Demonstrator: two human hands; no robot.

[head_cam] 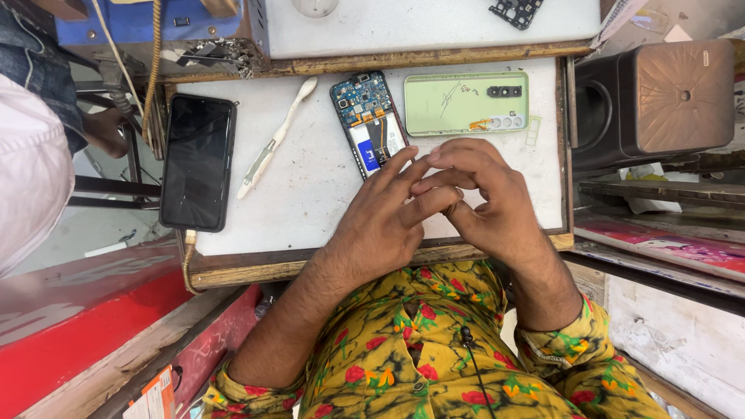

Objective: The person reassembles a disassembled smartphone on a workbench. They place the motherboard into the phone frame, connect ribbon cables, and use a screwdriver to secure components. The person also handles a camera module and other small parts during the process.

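Note:
My left hand [380, 225] and my right hand [493, 194] are pressed together over the near edge of the white worktop [310, 194]. The left fingers lie across the curled right fingers, and no object shows between them. Just beyond the fingertips lies an opened phone [369, 124] with its circuit board and battery bared. A light green back cover [466, 102] lies to its right, inner side up. A small green card tray [533, 130] sits by the cover's near right corner.
A white brush-like tool [275, 140] lies left of the opened phone. A black phone [198, 161], screen dark, with a cable at its near end, lies at the worktop's left edge. A black speaker [660, 97] stands at the right. A small black part [516, 12] rests on the far shelf.

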